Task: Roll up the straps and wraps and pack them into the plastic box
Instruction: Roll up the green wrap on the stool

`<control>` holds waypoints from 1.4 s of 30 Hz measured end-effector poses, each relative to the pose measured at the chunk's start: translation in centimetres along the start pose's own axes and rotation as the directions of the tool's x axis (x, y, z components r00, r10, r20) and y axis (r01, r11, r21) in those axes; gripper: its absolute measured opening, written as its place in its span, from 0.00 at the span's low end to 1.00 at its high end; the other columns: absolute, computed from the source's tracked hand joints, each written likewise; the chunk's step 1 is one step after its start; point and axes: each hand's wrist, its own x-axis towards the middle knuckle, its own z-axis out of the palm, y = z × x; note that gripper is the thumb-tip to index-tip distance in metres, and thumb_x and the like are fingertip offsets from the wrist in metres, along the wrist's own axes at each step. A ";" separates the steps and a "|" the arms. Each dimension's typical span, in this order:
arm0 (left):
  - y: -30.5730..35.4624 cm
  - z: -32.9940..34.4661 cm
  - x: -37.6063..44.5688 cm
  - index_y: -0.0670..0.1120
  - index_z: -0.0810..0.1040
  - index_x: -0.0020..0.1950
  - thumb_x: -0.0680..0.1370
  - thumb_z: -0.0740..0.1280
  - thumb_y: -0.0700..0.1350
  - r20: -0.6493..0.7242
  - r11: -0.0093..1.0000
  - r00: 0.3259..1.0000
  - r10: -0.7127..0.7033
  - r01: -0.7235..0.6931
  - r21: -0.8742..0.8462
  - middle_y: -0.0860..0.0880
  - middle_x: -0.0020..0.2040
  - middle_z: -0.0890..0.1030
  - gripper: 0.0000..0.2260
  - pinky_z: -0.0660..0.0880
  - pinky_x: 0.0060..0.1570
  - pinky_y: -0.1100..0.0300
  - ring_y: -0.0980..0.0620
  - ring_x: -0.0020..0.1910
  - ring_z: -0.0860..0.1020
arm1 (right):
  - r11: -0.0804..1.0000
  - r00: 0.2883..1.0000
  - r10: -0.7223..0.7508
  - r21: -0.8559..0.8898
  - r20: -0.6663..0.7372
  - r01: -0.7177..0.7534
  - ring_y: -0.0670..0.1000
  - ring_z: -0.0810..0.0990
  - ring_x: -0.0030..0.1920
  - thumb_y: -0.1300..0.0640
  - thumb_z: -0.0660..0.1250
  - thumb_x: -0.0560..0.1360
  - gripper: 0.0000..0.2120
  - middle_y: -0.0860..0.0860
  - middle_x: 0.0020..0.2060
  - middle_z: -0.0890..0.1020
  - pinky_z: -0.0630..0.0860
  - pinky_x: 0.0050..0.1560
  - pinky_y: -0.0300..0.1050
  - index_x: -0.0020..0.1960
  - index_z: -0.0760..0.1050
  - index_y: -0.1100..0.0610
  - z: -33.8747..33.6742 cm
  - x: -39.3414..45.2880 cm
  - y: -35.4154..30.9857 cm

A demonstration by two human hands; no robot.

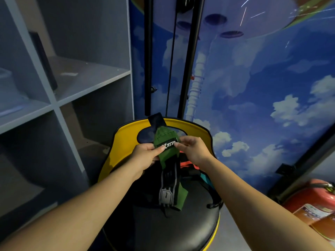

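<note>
A green wrap (165, 142) with a black lettered label and a dark end tab is held up over a chair seat. My left hand (145, 156) pinches its left edge and my right hand (192, 149) pinches its right edge at the label. Its green tail hangs down to the seat. Under it lies a black and grey strap (167, 189) with a grey badge, beside an orange strap (188, 163) and a teal one (205, 179). No plastic box shows that I can be sure of.
The straps lie on a black seat (163, 230) with a yellow chair back (126, 134). A grey shelf unit (59, 98) stands on the left. A red fire extinguisher (311, 201) lies at the right. Two black poles (148, 57) rise behind the chair.
</note>
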 end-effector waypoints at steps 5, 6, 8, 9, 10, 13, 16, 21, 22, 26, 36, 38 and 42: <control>0.8 -0.3 0.4 0.41 0.85 0.53 0.78 0.72 0.43 -0.020 0.998 1.000 -0.017 0.016 -0.058 0.43 0.47 0.87 0.07 0.75 0.31 0.67 0.51 0.37 0.84 | 0.994 1.000 0.013 0.110 0.005 -0.014 0.52 0.87 0.46 0.60 0.72 0.77 0.03 0.54 0.44 0.87 0.82 0.52 0.45 0.48 0.84 0.59 0.3 0.0 -0.8; 0.9 -0.3 0.4 0.41 0.85 0.53 0.78 0.72 0.44 -0.014 0.997 1.000 -0.025 0.024 -0.070 0.43 0.47 0.87 0.07 0.76 0.32 0.66 0.50 0.38 0.85 | 0.993 1.000 0.015 0.115 0.006 -0.016 0.52 0.87 0.47 0.60 0.72 0.77 0.04 0.53 0.44 0.87 0.82 0.54 0.47 0.50 0.84 0.59 0.3 0.0 -0.8; 1.1 -0.5 0.7 0.42 0.85 0.52 0.78 0.73 0.44 0.001 0.996 1.000 -0.031 0.031 -0.089 0.43 0.47 0.87 0.07 0.78 0.35 0.65 0.50 0.40 0.85 | 0.993 1.000 0.031 0.110 -0.004 -0.030 0.51 0.87 0.48 0.59 0.72 0.77 0.05 0.52 0.45 0.88 0.82 0.57 0.49 0.52 0.84 0.58 0.3 0.2 -0.5; 1.1 -0.5 1.0 0.43 0.85 0.51 0.78 0.73 0.45 0.001 0.995 1.000 -0.030 0.030 -0.092 0.44 0.48 0.87 0.06 0.79 0.38 0.63 0.49 0.41 0.85 | 0.994 0.999 0.043 0.104 -0.012 -0.041 0.51 0.87 0.49 0.59 0.73 0.77 0.06 0.51 0.46 0.88 0.81 0.58 0.51 0.53 0.84 0.57 0.3 0.3 -0.4; 1.2 -0.7 1.1 0.44 0.84 0.49 0.78 0.73 0.45 -0.004 0.994 1.000 -0.029 0.028 -0.102 0.44 0.47 0.87 0.05 0.80 0.43 0.61 0.48 0.43 0.85 | 0.993 0.999 0.050 0.103 -0.014 -0.048 0.50 0.86 0.50 0.58 0.73 0.76 0.07 0.50 0.47 0.88 0.81 0.60 0.52 0.54 0.84 0.56 0.2 0.4 -0.2; 1.6 -0.7 1.6 0.46 0.82 0.46 0.77 0.74 0.44 -0.016 0.990 0.999 -0.034 0.032 -0.138 0.44 0.48 0.87 0.03 0.80 0.50 0.55 0.47 0.44 0.84 | 0.996 0.998 0.065 0.054 -0.022 -0.064 0.49 0.86 0.52 0.57 0.74 0.76 0.10 0.49 0.49 0.87 0.80 0.61 0.54 0.57 0.83 0.55 0.0 0.6 0.6; 2.1 -0.7 2.4 0.46 0.78 0.51 0.77 0.74 0.44 -0.027 0.981 0.998 -0.062 0.056 -0.185 0.44 0.50 0.86 0.07 0.80 0.55 0.51 0.46 0.46 0.84 | 0.995 0.993 0.098 -0.012 -0.069 -0.099 0.48 0.85 0.53 0.55 0.73 0.76 0.11 0.48 0.50 0.86 0.81 0.59 0.52 0.58 0.82 0.55 -0.4 0.0 1.3; 2.9 -0.9 3.1 0.46 0.77 0.54 0.78 0.72 0.44 0.025 0.969 0.996 -0.085 0.088 -0.229 0.45 0.49 0.86 0.07 0.78 0.45 0.55 0.49 0.42 0.84 | 0.964 0.975 0.194 -0.161 -0.109 -0.210 0.48 0.84 0.46 0.43 0.72 0.75 0.16 0.50 0.46 0.85 0.79 0.43 0.42 0.51 0.83 0.55 0.1 -2.0 2.4; 3.0 -0.9 3.2 0.45 0.78 0.54 0.79 0.72 0.44 0.034 0.971 0.996 -0.084 0.089 -0.221 0.45 0.48 0.86 0.07 0.78 0.43 0.55 0.49 0.42 0.85 | 0.953 0.970 0.225 -0.188 -0.089 -0.239 0.49 0.84 0.45 0.39 0.71 0.74 0.18 0.51 0.44 0.86 0.79 0.44 0.46 0.49 0.83 0.54 0.3 -2.3 2.7; 2.8 -1.0 3.3 0.44 0.78 0.61 0.78 0.73 0.46 0.059 0.972 0.994 -0.097 0.107 -0.210 0.44 0.51 0.87 0.13 0.78 0.42 0.56 0.49 0.44 0.86 | 0.949 0.956 0.294 -0.115 -0.009 -0.293 0.50 0.83 0.49 0.37 0.73 0.72 0.22 0.48 0.46 0.85 0.79 0.49 0.48 0.50 0.82 0.56 1.7 -2.5 3.2; 2.4 -2.5 3.0 0.47 0.81 0.49 0.80 0.70 0.44 -0.008 0.990 1.000 -0.027 0.025 -0.142 0.51 0.39 0.87 0.01 0.77 0.46 0.57 0.54 0.34 0.85 | 0.957 0.959 0.282 -0.069 0.016 -0.280 0.52 0.81 0.58 0.45 0.77 0.72 0.23 0.52 0.55 0.83 0.75 0.60 0.46 0.56 0.81 0.62 1.4 -2.0 3.7; 2.4 -2.3 3.0 0.46 0.83 0.50 0.80 0.70 0.43 -0.031 0.993 0.999 0.006 -0.010 -0.117 0.50 0.40 0.87 0.03 0.78 0.47 0.57 0.54 0.35 0.85 | 0.957 0.960 0.281 -0.073 0.012 -0.280 0.52 0.80 0.61 0.46 0.77 0.72 0.24 0.53 0.57 0.83 0.74 0.61 0.45 0.60 0.80 0.61 1.3 -2.1 3.7; 2.4 -2.0 3.2 0.47 0.84 0.46 0.80 0.71 0.43 -0.099 0.993 0.993 0.062 -0.071 -0.095 0.47 0.44 0.87 0.04 0.80 0.55 0.51 0.49 0.40 0.85 | 0.958 0.966 0.258 -0.128 -0.011 -0.258 0.56 0.79 0.61 0.48 0.75 0.75 0.28 0.61 0.60 0.82 0.74 0.63 0.48 0.63 0.76 0.69 1.2 -2.3 3.8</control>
